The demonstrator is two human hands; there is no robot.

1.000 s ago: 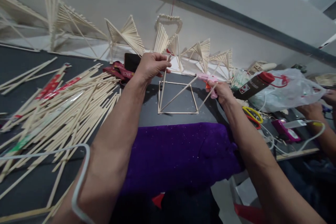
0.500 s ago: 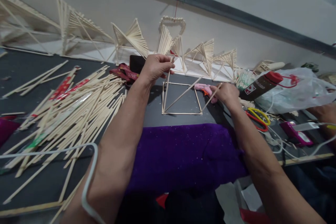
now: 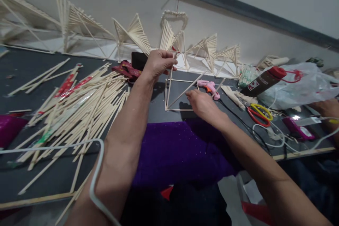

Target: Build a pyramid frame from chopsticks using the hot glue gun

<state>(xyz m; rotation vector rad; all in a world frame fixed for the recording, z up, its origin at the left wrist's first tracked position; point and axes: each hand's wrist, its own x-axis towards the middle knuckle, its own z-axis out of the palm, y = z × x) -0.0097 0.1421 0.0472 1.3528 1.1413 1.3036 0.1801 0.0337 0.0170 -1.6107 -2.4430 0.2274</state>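
My left hand pinches the upper ends of thin wooden sticks that rise from the near left corner of a four-sided stick frame. The frame lies flat on the dark table. Another wooden stick slants up to the right from that same corner. Over the frame's right part, my right hand has its fingers drawn together, their tips at the slanting stick; the hand hides the frame's near right corner. Just beyond it lies a pink glue gun with an orange trigger. A further stick leans up beside the glue gun.
Loose wooden sticks cover the left side. Finished twisted stick models line the wall. To the right are scissors, a dark bottle, a plastic bag and cables. Purple cloth hangs in front. Another person's hand shows far right.
My right hand has moved left from beside the glue gun to the slanting stick over the frame. My left hand keeps its pinch in nearly the same place.
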